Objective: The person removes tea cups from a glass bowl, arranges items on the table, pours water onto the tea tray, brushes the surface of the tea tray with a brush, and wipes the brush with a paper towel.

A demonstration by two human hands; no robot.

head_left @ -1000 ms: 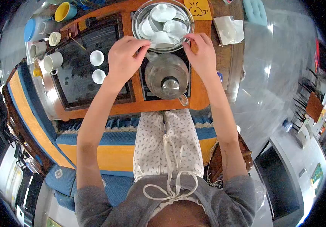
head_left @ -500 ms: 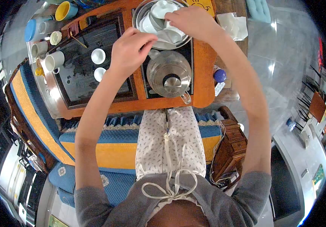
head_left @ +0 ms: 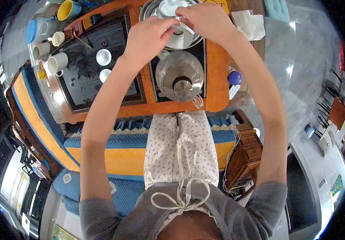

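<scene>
At the top of the view, a metal bowl (head_left: 144, 15) holds several white porcelain pieces; a rounded one (head_left: 181, 39) lies near its front edge and another white piece (head_left: 170, 7) sits further back. My left hand (head_left: 150, 37) is over the bowl's left side, with thumb and fingers closed in a pinch. From the right, my right hand (head_left: 207, 21) reaches in, fingertips bent together near those of the left. Whatever lies between the fingertips is too small and covered to name. Just below the bowl stands a glass kettle (head_left: 166, 78) with a metal-topped lid.
Two small white cups (head_left: 103, 57) stand on the dark tray (head_left: 88, 84). Mugs (head_left: 57, 63), a blue-lidded jar (head_left: 31, 31) and a yellow cup (head_left: 69, 10) line the left side. On the right are white tissue (head_left: 249, 25) and a purple-capped bottle (head_left: 234, 78).
My left hand has moved up and right, closer to my right hand. My right hand's fingertips have shifted slightly, and the porcelain in the bowl shows in a different arrangement.
</scene>
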